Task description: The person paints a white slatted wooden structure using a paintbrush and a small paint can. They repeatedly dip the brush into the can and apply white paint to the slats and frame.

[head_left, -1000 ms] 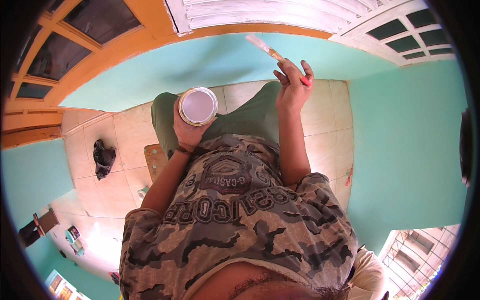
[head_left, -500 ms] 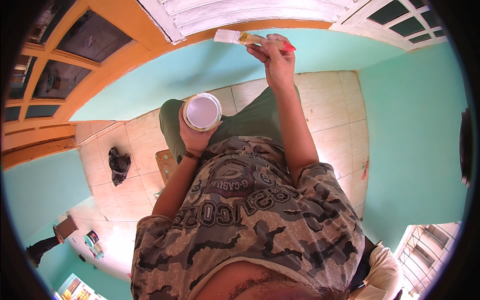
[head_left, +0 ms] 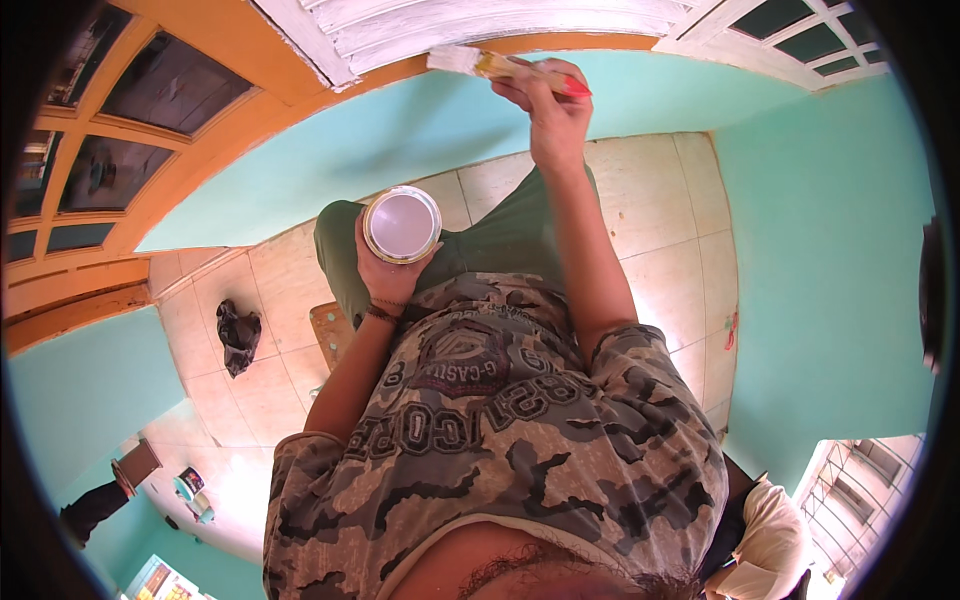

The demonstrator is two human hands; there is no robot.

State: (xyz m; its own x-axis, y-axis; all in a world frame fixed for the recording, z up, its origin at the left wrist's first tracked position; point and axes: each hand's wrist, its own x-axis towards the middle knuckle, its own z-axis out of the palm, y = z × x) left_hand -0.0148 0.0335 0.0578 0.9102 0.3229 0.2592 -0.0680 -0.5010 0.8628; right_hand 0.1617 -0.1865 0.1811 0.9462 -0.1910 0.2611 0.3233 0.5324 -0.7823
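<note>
My left hand is wrapped round an open tin of white paint, held level above my left thigh. In my right hand, raised and farther forward, a flat paintbrush is gripped by its handle, which ends in a red tip. The brush's bristles are coated white and point left. They lie in front of the lower frame of a white louvred shutter, beside its orange sill; whether they touch it I cannot tell.
Orange-framed glass panes stand at the left, a white paned frame at the far right. Turquoise walls surround the tiled floor. A black plastic bag lies on the tiles, with a paint bucket nearer. Someone's light sleeve shows at lower right.
The brush has tipped slightly, its bristles a little higher in the picture. The view has shifted slightly. Both hands keep their hold.
</note>
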